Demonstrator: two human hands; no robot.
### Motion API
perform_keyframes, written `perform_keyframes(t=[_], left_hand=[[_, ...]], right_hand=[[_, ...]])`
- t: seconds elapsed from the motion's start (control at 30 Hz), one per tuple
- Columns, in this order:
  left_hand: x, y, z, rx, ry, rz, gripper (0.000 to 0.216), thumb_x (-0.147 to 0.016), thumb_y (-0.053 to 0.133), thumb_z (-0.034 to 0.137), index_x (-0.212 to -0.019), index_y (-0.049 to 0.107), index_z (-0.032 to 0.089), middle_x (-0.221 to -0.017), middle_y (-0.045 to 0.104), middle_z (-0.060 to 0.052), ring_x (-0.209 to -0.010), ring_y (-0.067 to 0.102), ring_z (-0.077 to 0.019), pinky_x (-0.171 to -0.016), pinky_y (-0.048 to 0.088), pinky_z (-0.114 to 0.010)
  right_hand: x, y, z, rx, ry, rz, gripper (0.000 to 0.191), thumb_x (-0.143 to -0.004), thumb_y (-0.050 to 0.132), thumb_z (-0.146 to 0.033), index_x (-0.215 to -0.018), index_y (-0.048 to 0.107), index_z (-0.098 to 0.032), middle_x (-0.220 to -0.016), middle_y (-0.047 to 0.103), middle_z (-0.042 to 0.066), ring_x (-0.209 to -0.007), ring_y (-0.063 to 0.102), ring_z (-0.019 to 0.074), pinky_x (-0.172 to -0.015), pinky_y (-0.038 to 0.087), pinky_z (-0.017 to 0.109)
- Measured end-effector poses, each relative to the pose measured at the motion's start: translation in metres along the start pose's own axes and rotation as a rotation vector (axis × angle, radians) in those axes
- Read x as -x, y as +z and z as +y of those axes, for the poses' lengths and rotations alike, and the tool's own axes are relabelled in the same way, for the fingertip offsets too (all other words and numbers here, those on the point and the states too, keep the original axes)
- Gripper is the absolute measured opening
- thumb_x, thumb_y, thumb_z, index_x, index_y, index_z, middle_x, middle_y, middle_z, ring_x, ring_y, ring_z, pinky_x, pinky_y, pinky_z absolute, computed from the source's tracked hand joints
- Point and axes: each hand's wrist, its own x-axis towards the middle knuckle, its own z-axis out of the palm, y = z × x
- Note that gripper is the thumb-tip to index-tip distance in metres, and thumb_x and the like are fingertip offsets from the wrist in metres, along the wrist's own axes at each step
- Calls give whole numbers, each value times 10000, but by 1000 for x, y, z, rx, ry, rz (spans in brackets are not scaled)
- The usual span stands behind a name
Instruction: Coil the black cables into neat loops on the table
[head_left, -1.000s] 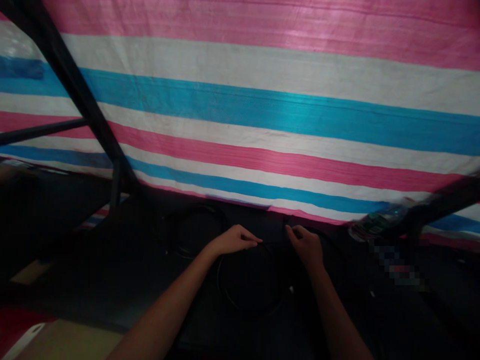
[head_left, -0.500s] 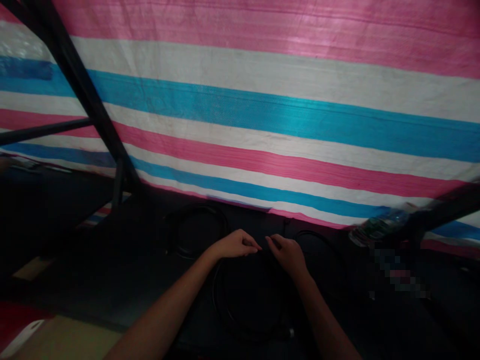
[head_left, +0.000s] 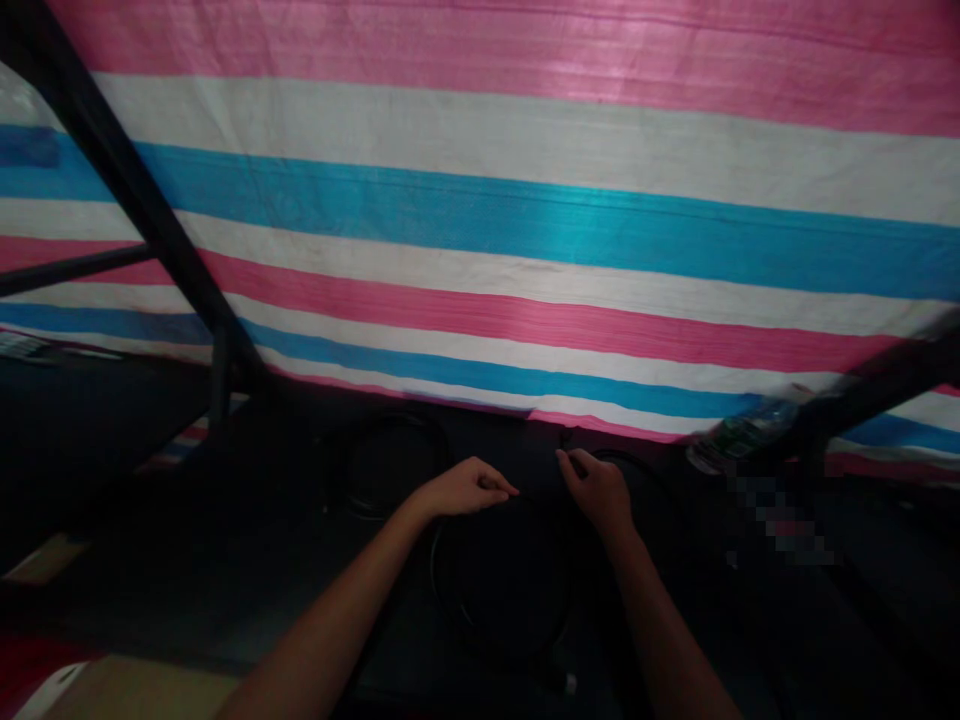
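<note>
My left hand [head_left: 469,487] pinches thumb and fingers together at the top of a coiled black cable [head_left: 437,580]. A pale-tipped connector [head_left: 570,684] shows at the coil's lower right. To the right, my right hand [head_left: 598,490] has its fingers bent close together, a small dark piece [head_left: 565,437] just above its fingertips. Whether anything sits in those fingers is too dark to make out. A second coiled cable [head_left: 360,514] lies left of my hands. Another cable loop [head_left: 637,458] runs behind my right hand.
A striped sheet [head_left: 480,230] hangs behind the dark surface [head_left: 247,560]. Dark frame bars stand at the left [head_left: 142,190] and right [head_left: 885,395]. A clear bottle [head_left: 739,437] lies by the right bar. A tan item [head_left: 150,685] is at lower left.
My right hand has moved right and slightly up, widening the space between my hands. My left hand has stayed nearly in place at the coil. The view has shifted slightly.
</note>
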Motion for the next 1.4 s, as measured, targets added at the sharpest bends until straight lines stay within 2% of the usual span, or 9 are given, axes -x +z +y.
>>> perform_keyframes(t=[0.17,0.37,0.47,0.63,0.8,0.9,1.07,1.2,1.4], left_hand=[[-1,4,-4,-22,-44,-106,363,-825,615,341,-1103,740,144,-623,617,2,-515,411,-87,-507,296,-205],[-2,4,-2,-72,31,-28,321,-839,591,297,-1061,757,135,-747,676,-29,-599,461,-103,-570,345,-209],[-1,2,0,-75,33,-9,354,-862,575,327,-1119,735,143,-718,644,-21,-588,440,-97,-554,326,-206],[7,-11,5,24,-37,-114,489,-868,587,394,-1305,616,175,-586,456,47,-510,362,-71,-511,282,-202],[9,-18,1,80,-52,-67,473,-853,587,398,-1258,652,161,-603,454,45,-505,366,-70,-496,278,-208],[4,-11,-3,73,-96,-64,439,-827,600,363,-1195,692,143,-590,480,38,-500,379,-75,-490,279,-211],[-1,-3,-5,39,-25,-47,393,-818,610,348,-1125,731,136,-585,523,25,-532,409,-90,-515,309,-219],[0,-4,-3,27,-9,-38,381,-832,603,351,-1110,736,126,-587,527,22,-535,407,-90,-526,316,-218],[0,-2,0,39,21,-51,422,-846,605,375,-1202,694,168,-595,508,32,-527,378,-81,-516,292,-212]], right_hand=[[8,12,-21,78,-136,-124,391,-946,458,-480,-786,693,-212,-613,681,40,-549,630,163,-534,260,264],[16,21,-42,42,-270,-221,347,-960,454,-407,-772,681,-225,-638,695,27,-564,633,148,-536,247,265],[14,24,-41,8,-235,-198,376,-960,443,-415,-729,664,-217,-612,678,29,-531,612,141,-525,241,269],[2,13,-17,-84,-75,-131,427,-942,443,-488,-687,645,-212,-568,645,25,-513,600,144,-516,259,259],[-4,1,6,-77,44,-60,405,-923,466,-509,-746,678,-213,-616,678,40,-575,640,176,-530,288,260],[-1,4,1,-52,12,-75,390,-923,465,-499,-795,700,-216,-661,701,47,-589,651,180,-533,302,258],[11,18,-30,-64,-191,-186,374,-945,447,-442,-793,702,-214,-649,700,39,-575,646,159,-540,306,257],[17,25,-44,-74,-276,-214,365,-953,435,-402,-769,690,-215,-658,700,39,-581,640,152,-545,298,255],[12,20,-34,-189,-135,-170,404,-938,445,-485,-746,673,-212,-569,650,25,-487,575,139,-511,296,248]])
